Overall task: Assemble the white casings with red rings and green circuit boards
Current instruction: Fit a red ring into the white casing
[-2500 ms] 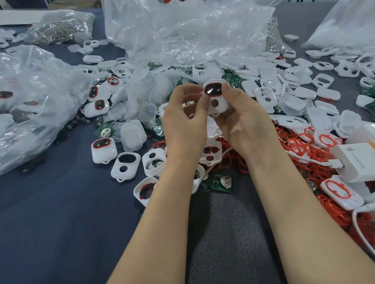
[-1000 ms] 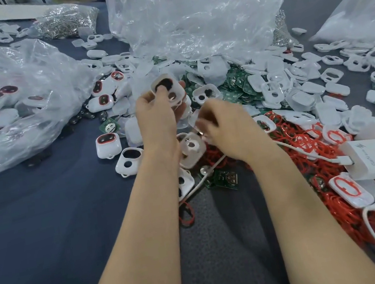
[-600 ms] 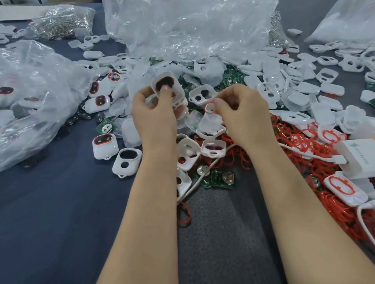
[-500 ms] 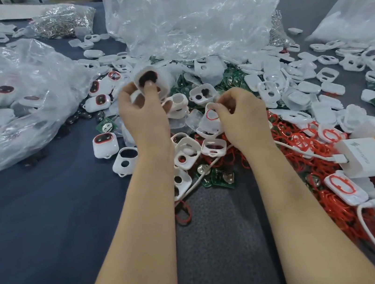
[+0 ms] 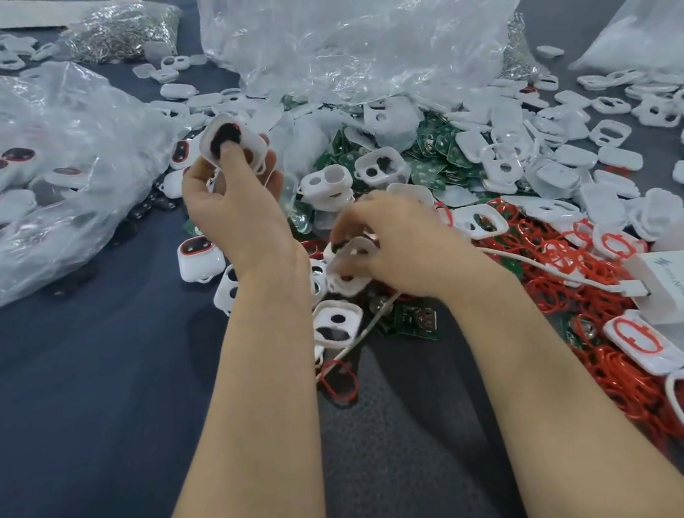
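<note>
White casing (image 5: 233,145) pinched in left hand (image 5: 234,213), raised above the heap, thumb on its dark window. Right hand (image 5: 400,245) pinches a second shell (image 5: 350,268), blurred. Done: we count roughly eight in the bag (image 5: 41,123), one finished unit (image 5: 197,259) on the surface (image 5: 64,414). Left: red rings (image 5: 556,265), green circuit boards (image 5: 433,154), too many to count.

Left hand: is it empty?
No, the left hand grips a white casing held up above the pile of parts, a fingertip on its dark window.
</note>
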`<state>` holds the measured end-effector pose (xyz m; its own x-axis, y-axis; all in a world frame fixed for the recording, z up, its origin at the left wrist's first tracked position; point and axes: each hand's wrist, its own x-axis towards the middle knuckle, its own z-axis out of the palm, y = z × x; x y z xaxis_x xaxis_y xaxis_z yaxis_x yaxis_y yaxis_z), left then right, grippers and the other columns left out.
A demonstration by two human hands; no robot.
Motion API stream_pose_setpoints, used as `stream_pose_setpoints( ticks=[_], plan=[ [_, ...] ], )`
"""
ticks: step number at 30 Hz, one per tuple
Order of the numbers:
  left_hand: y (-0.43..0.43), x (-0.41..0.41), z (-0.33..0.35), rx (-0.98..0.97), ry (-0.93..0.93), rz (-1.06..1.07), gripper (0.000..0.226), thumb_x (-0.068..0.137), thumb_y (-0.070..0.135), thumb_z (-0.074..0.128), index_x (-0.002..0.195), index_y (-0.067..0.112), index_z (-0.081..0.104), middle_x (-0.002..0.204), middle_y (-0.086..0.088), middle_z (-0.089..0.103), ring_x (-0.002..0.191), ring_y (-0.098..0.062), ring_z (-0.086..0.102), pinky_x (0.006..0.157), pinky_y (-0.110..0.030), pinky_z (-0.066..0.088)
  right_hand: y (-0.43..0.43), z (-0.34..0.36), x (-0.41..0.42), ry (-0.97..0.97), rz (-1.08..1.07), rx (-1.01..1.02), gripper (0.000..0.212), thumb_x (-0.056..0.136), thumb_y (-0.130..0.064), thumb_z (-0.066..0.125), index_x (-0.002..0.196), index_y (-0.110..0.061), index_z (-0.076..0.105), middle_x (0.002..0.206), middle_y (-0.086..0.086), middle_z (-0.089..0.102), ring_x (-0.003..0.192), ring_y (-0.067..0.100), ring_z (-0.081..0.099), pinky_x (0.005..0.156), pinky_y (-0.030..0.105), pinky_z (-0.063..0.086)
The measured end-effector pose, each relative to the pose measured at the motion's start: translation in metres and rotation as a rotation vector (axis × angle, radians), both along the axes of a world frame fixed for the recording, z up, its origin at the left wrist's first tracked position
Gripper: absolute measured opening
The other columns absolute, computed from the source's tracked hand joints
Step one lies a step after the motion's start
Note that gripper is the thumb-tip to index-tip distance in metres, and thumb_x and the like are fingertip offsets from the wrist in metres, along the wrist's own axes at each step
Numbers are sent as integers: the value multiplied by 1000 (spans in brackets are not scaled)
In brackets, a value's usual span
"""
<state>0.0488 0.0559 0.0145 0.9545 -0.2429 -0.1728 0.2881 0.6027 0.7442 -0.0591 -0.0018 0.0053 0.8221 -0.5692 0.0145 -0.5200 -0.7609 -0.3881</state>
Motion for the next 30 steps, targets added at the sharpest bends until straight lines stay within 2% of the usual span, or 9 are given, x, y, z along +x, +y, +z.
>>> stream_pose_setpoints(
  ticks=[6, 10, 13, 15, 17, 20, 25, 28, 30],
  plan=[
    [0, -1, 1, -2, 4, -9, 7, 97, 15, 55, 92, 19, 50, 88, -4, 70, 66, -9, 64, 57, -18, 50, -16, -7, -2, -373, -311, -3, 9, 93, -21, 58, 96, -12, 61, 91, 5, 67, 87, 23, 61, 83, 41, 50],
    [0, -4, 0, 16, 2, -33, 5, 97, 14, 54, 96, 16, 49, 95, -8, 69, 66, -9, 64, 56, -18, 49, -22, -10, -4, -449, -458, -147, 17, 95, -13, 49, 108, -11, 61, 105, 7, 65, 101, 26, 56, 90, 40, 44],
    [2, -5, 3, 13, -7, -33, 6, 97, 14, 54, 94, 17, 50, 96, -8, 68, 67, -10, 63, 59, -19, 49, -18, -1, -8, -452, -346, -139, 23, 93, -18, 54, 115, -17, 62, 119, 3, 56, 108, 20, 48, 89, 24, 34],
    [5, -3, 10, -16, -27, -29, 3, 96, 13, 54, 97, 14, 52, 89, -5, 69, 66, -10, 63, 60, -19, 49, -8, 11, -12, -376, -78, 49, 36, 86, -34, 67, 120, -24, 59, 117, -3, 53, 90, 5, 49, 84, 22, 38],
    [9, 0, 18, -45, -65, -27, 2, 96, 12, 54, 98, 13, 53, 84, -3, 70, 65, -10, 64, 61, -19, 49, 10, 16, -12, -92, 165, 223, 65, 73, -49, 76, 131, -36, 49, 125, -6, 44, 80, -4, 44, 86, 24, 42],
    [15, 5, 30, -61, -132, -23, 5, 96, 11, 53, 101, 10, 53, 85, -5, 70, 65, -10, 64, 62, -20, 49, 32, 8, 0, 226, 282, 141, 83, 71, -49, 78, 142, -41, 34, 136, -1, 34, 103, 15, 51, 90, 27, 39],
    [23, 12, 34, -59, -127, -7, 6, 96, 10, 52, 101, 10, 50, 67, 4, 71, 63, -10, 62, 62, -19, 48, 21, 2, 25, -27, 10, -120, 29, 93, -22, 53, 122, -26, 57, 122, 5, 54, 108, 26, 56, 86, 31, 43],
    [30, 19, 31, -64, -101, 3, 10, 95, 9, 53, 104, 9, 51, 69, 1, 71, 63, -11, 62, 61, -21, 49, 3, 4, 21, -212, -200, -102, 26, 91, -4, 47, 108, -15, 63, 112, 10, 60, 95, 25, 60, 83, 31, 46],
    [32, 22, 30, -72, -89, 20, 10, 94, 8, 54, 104, 9, 51, 71, 0, 71, 60, -10, 62, 61, -21, 50, -3, 9, 12, -302, -265, -77, 22, 89, -4, 50, 102, -14, 65, 104, 8, 64, 83, 19, 59, 78, 27, 47]
  ],
)
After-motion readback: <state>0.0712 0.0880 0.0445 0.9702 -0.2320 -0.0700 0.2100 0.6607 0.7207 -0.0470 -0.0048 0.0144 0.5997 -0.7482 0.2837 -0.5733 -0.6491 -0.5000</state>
